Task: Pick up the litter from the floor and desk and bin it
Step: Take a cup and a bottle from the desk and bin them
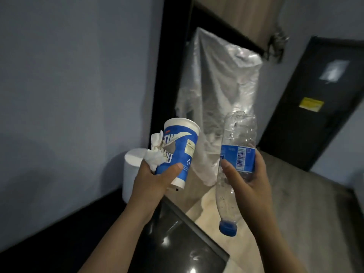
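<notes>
At nine o'clock, left hand clamps paper cup and tissue, lettering part-hidden; at three, right hand clamps inverted plastic bottle.

The cup shows a recycling sign; bottle label bears a barcode.

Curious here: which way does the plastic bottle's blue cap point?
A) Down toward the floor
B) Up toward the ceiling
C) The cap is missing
A: the right hand grips the bottle upside down by its label, so the blue cap hangs at the lower end.
</notes>
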The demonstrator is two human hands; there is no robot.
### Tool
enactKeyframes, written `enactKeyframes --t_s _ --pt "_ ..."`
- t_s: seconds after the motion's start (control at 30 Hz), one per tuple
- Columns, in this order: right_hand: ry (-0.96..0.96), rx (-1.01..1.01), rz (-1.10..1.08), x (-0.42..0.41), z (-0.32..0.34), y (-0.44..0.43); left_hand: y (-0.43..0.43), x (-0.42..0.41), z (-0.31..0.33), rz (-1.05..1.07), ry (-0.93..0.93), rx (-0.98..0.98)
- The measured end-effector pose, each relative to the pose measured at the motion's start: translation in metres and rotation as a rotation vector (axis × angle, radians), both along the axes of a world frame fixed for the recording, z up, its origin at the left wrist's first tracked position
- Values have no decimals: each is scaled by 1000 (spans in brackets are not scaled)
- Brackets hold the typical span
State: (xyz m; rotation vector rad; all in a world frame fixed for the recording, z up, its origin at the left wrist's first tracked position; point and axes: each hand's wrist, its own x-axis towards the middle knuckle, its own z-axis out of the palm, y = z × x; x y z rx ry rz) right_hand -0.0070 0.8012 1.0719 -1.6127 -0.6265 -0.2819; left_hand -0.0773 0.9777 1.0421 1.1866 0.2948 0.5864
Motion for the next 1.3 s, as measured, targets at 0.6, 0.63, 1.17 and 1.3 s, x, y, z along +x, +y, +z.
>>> enactKeyframes --t_s 0.6,0.63,1.17,1.3 --pt "-203 73 -653 -83 66 -422 -410 17 81 -647 -346 150" --pt "-203 76 -679 -86 65 -435 -422 19 80 -677 -344 143" --pt "-204 79 -811 54 60 -493 -481 174 66 -752 -415 61" --pt "-183 83 -822 126 63 -489 -475 247 68 -751 -364 53"
